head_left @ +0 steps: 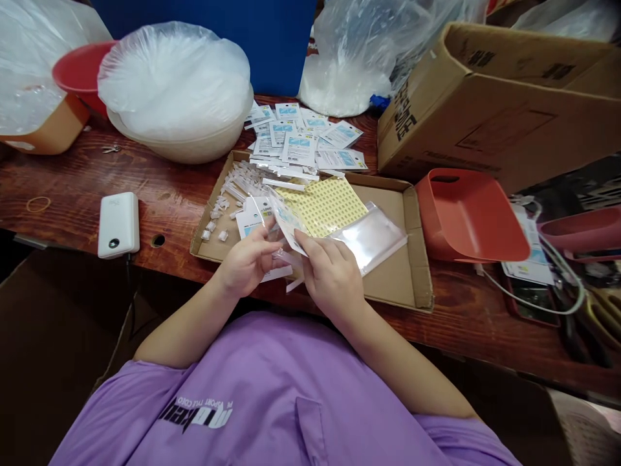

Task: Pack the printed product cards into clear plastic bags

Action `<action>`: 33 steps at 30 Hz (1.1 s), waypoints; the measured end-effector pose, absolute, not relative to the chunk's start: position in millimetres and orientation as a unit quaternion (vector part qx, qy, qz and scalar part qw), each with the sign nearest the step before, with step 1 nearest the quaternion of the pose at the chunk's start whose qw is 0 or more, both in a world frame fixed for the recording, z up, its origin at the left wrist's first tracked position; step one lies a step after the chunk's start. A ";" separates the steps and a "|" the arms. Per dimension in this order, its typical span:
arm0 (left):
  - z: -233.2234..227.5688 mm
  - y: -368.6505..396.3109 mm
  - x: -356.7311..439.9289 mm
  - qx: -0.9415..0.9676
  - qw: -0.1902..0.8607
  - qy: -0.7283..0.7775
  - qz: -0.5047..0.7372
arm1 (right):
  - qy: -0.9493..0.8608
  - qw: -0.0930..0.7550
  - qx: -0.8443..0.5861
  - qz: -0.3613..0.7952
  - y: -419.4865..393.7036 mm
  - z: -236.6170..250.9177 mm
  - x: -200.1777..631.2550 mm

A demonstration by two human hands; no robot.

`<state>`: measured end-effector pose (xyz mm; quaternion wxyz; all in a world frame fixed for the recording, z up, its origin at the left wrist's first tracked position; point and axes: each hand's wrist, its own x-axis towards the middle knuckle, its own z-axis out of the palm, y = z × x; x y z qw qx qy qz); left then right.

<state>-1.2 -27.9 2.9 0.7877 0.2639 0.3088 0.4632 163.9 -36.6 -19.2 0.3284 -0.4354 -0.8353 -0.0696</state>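
Reddish tabletop [53,171], tilted blue-printed white card [288,224]

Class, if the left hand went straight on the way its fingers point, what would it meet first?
Most likely the printed card in the right hand, just ahead of the left hand's fingertips, though depth is unclear.

At its right end the tray [395,278] is bare, giving the right hand [334,272] room up to the orange-red bin [466,223]. Card packets [298,150] and a carton [485,129] block the far side; tabletop [167,204] leftward lies open to the power bank [119,223].
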 end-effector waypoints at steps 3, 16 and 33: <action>-0.1 -30.3 2.7 0.254 0.749 0.348 0.502 | -0.833 0.329 -0.436 -0.087 -37.7 -23.1 157.2; -5.8 -39.9 -16.9 0.315 0.737 0.355 0.481 | -0.836 0.353 -0.404 -0.114 -30.1 -21.0 150.4; -10.7 -45.9 -45.9 0.373 0.739 0.348 0.441 | -0.925 0.280 -0.227 -0.121 15.3 7.4 142.4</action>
